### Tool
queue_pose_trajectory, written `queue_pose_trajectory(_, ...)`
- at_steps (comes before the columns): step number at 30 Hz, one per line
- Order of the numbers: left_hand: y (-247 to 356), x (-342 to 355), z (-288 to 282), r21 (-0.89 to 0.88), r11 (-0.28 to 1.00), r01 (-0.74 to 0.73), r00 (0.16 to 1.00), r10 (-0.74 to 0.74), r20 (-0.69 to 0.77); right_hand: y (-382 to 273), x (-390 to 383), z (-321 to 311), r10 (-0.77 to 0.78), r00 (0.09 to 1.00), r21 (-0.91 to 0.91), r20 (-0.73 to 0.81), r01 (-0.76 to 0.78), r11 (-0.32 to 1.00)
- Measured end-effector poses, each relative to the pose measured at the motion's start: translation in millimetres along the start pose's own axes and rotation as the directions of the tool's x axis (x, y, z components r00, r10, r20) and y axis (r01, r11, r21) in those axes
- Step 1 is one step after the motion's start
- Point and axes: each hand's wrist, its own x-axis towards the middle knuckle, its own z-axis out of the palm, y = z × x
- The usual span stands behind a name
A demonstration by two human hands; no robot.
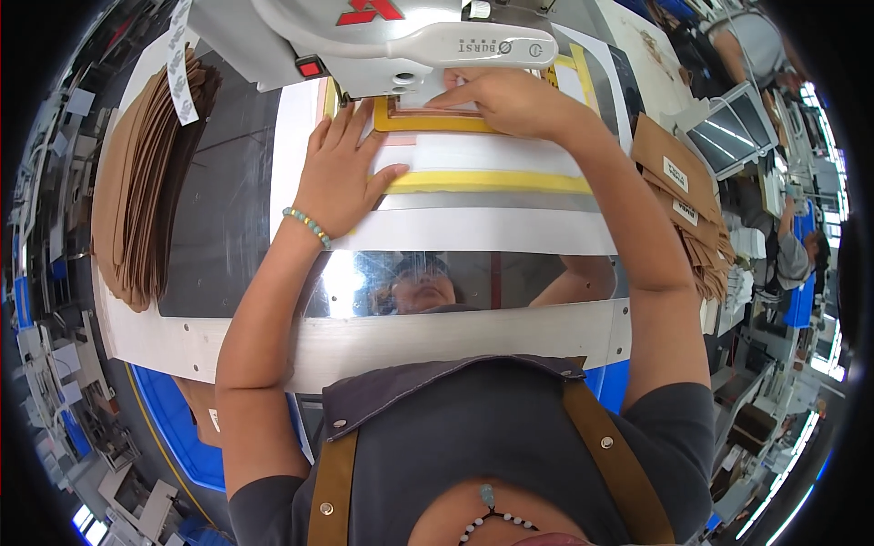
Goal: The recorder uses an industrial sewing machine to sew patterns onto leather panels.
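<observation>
My left hand (341,177) lies with fingers spread on a white sheet (296,196), its fingertips beside the left end of a yellow-edged frame (437,126). A beaded bracelet is on that wrist. My right hand (517,102) is over the upper part of the frame, two fingers stretched apart and pointing left across its window; its other fingers are partly hidden. Neither hand visibly holds anything. Directly above them hangs a white machine head (355,45), which looks like a sewing machine. A yellow strip (492,182) runs across the sheet below the frame.
A stack of brown folded pieces (137,182) stands at the left, with more brown pieces (669,168) at the right. A red switch (310,67) juts from the machine head. A shiny metal plate (528,278) lies near me, and a blue bin (187,437) stands below the table.
</observation>
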Motion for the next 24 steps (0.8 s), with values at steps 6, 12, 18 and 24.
queue_pose_trajectory(6, 0, -1, 0, 0.011, 1.0, -0.001, 1.0, 0.001, 0.012, -5, 31, 22, -0.059, 0.998, 0.06, -0.032, 0.061, 0.996)
queue_pose_trajectory(12, -4, -4, 2, 0.014, 1.0, 0.008, 1.0, -0.008, 0.01, 0, -16, 5, -0.13, 0.951, 0.105, -0.28, 0.165, 0.981)
queue_pose_trajectory(18, 10, -10, -3, 0.034, 0.999, 0.01, 0.999, -0.011, 0.048, -29, -98, 39, -0.129, 0.964, -0.055, -0.234, 0.119, 0.991)
queue_pose_trajectory(24, 35, -13, -18, -0.084, 0.996, -0.012, 0.995, 0.02, 0.096, -65, -130, 58, -0.021, 0.947, -0.165, -0.32, -0.034, 0.986)
